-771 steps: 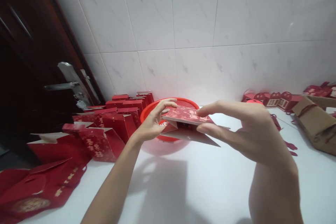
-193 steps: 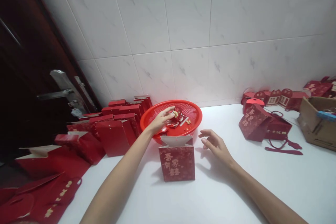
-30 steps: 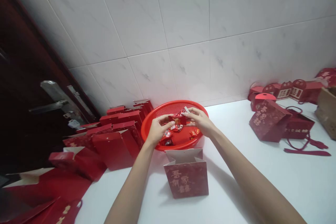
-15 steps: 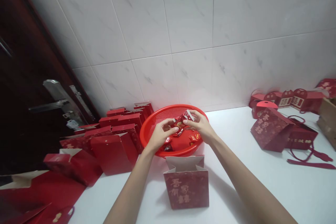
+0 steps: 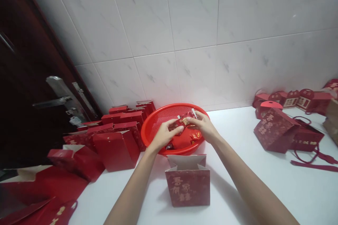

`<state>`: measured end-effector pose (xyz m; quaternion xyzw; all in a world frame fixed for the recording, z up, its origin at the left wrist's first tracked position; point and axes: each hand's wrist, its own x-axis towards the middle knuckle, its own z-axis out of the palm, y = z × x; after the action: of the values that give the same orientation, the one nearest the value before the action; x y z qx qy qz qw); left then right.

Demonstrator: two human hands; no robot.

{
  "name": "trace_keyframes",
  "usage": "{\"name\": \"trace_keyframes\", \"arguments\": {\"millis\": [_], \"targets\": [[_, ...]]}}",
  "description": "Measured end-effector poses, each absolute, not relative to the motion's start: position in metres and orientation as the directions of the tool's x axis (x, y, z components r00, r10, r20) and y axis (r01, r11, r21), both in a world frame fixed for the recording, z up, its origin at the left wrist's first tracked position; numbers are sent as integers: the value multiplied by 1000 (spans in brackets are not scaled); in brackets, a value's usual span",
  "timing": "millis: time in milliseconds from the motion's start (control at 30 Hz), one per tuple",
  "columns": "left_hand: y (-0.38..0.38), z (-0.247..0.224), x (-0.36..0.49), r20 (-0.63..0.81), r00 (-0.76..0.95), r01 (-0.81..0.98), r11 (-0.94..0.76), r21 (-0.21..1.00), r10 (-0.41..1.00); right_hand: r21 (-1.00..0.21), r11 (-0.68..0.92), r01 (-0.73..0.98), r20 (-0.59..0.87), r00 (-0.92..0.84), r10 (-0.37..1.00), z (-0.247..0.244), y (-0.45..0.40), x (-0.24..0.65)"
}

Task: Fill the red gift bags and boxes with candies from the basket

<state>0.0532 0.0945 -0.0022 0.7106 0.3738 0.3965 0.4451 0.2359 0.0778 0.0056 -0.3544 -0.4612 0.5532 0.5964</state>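
Observation:
Both of my hands are over a red plastic strainer basket (image 5: 150, 126). Between them is a small red wrapped candy packet (image 5: 187, 119) with gold print and a white edge. My left hand (image 5: 166, 133) pinches its left side, and my right hand (image 5: 202, 124) grips its right side. More red-wrapped candies (image 5: 195, 136) lie in the bottom of the basket, partly hidden by my hands. Just in front of the basket, between my forearms, stands a dark red paper gift bag (image 5: 188, 188) with its top open and gold characters on its front.
Rows of red paper bags (image 5: 116, 151) stand along the left. To the right are a tilted dark red bag (image 5: 274, 130), a bag with cord handles (image 5: 307, 135) and small red boxes (image 5: 306, 100). A tiled wall (image 5: 195, 74) closes the back of the white table (image 5: 232, 133); a dark door (image 5: 29, 77) is at left.
The packet has turned between my hands, showing more of its gold-printed face. My fingers have shifted slightly on it, and the camera view has moved a little.

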Motion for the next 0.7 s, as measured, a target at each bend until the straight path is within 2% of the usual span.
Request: {"name": "trace_keyframes", "arguments": {"millis": [100, 167, 267, 367, 467, 600, 700], "targets": [[92, -6, 53, 158, 467, 334, -339, 879, 870, -930, 49, -365, 17, 89, 996, 3, 82, 237], [90, -10, 53, 53, 566, 457, -367, 810, 823, -930, 5, -368, -50, 140, 989, 0, 84, 237], [86, -16, 55, -133, 692, 569, -423, 705, 710, -926, 4, -378, -73, 191, 979, -2, 85, 236], [85, -19, 60, -231, 706, 634, -451, 629, 670, -913, 29, -406, -81, 251, 965, -5, 85, 234], [85, -14, 64, -290, 714, 663, -481, 574, 637, -888, 92, -450, -70, 331, 941, -8, 87, 232], [90, -4, 70, -287, 742, 646, -531, 548, 606, -849, 191, -493, -52, 437, 898, -13, 89, 228], [102, -2, 79, -262, 729, 677, -609, 414, 632, -831, 231, -505, -41, 470, 882, -14, 91, 226]]}}
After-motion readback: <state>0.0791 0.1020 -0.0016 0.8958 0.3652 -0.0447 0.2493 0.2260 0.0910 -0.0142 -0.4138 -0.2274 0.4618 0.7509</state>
